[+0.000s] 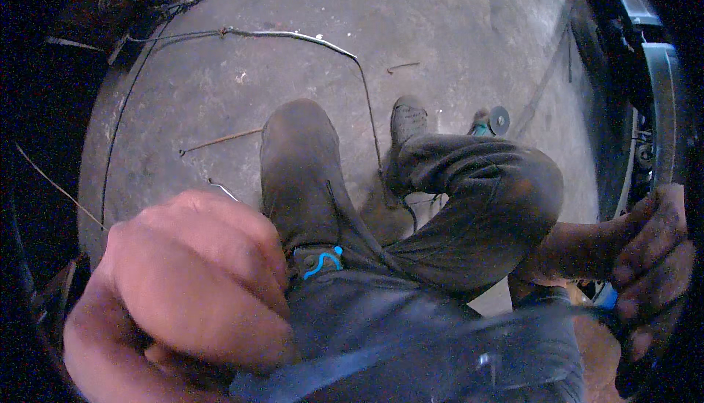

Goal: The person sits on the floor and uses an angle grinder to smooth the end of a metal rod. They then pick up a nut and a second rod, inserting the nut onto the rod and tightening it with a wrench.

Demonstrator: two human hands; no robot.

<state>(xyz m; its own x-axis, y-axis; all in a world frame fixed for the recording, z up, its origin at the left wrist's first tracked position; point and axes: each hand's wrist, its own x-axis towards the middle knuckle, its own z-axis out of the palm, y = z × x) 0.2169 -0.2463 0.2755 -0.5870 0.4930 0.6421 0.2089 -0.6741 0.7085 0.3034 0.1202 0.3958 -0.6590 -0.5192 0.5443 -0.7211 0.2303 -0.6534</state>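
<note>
Close to the camera at lower left, my left hand (pixel 198 278) is curled into a fist, with its fingertips mostly hidden. From under it a blurred bluish strip (pixel 411 352) stretches across my lap toward the right; motion smears it, so I cannot tell its material. At the far right my right hand (pixel 653 286) has its fingers bent around the strip's other end, partly lost in the dark rim. Below the strip are dark trousers (pixel 484 190), with one knee bent out to the right. A small bright blue squiggle (pixel 325 262) shows between the legs.
On the concrete floor (pixel 455 29) lie a dark cable (pixel 367 95), a thin rusty rod (pixel 220 141) and a small bent wire (pixel 403 65). An angle grinder's disc (pixel 499 121) shows beyond the knee. Dark machinery (pixel 117 0) stands upper left; a metal frame (pixel 664 110) borders the right.
</note>
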